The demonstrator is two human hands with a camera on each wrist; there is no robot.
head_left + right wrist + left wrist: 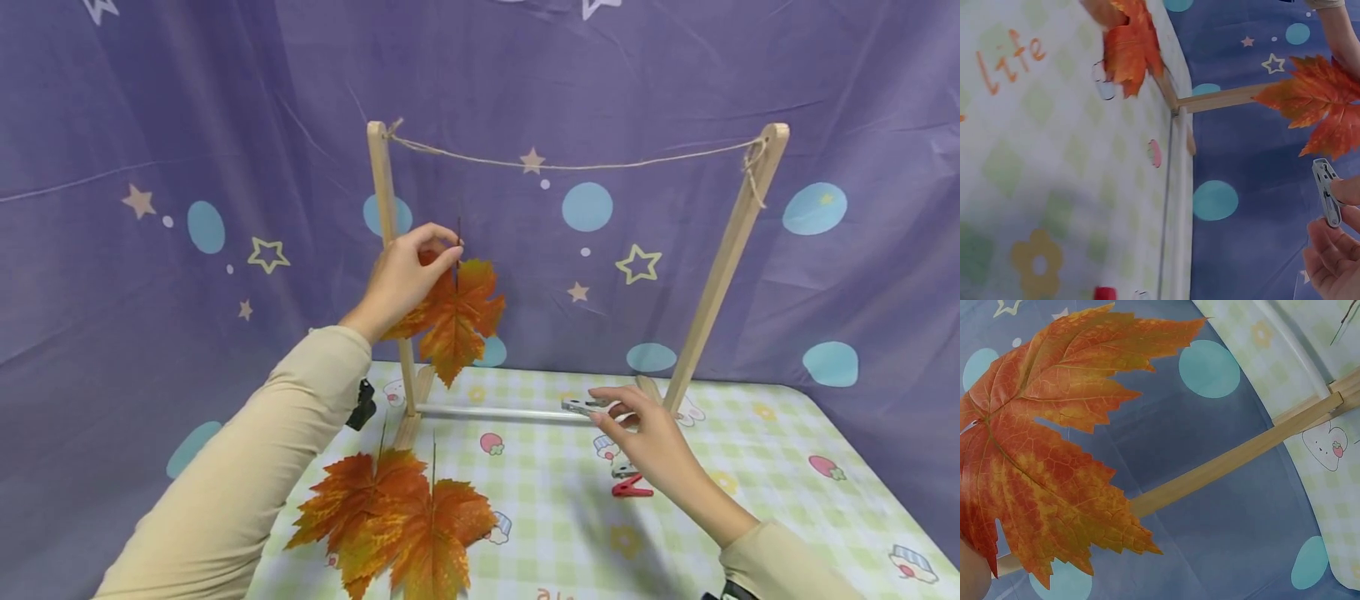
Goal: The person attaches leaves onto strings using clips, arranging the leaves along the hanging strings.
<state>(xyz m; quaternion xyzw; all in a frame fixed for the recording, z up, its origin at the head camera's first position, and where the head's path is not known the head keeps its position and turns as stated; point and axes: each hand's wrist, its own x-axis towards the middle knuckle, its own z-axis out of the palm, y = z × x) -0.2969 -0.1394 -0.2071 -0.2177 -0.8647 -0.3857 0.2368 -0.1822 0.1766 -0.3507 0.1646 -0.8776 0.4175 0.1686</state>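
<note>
My left hand [411, 273] pinches the thin stem of an orange maple leaf [459, 321], which hangs tip down beside the left post of a wooden frame. In the left wrist view the leaf [1054, 456] fills the left side, its lobes spread. My right hand [647, 437] pinches a grey clothespin [581, 406] between thumb and fingers, lower down and near the right post; the right wrist view shows this clothespin [1327, 192] at the fingertips. A twine string [592, 167] sags between the two post tops, above both hands.
Two more maple leaves [420, 533] overlap on the checkered tablecloth [547, 517] at front left. A red clothespin [632, 487] and another grey clothespin [624, 470] lie below my right hand. The frame's right post [723, 275] leans outward; a white rod [495, 412] joins the bases.
</note>
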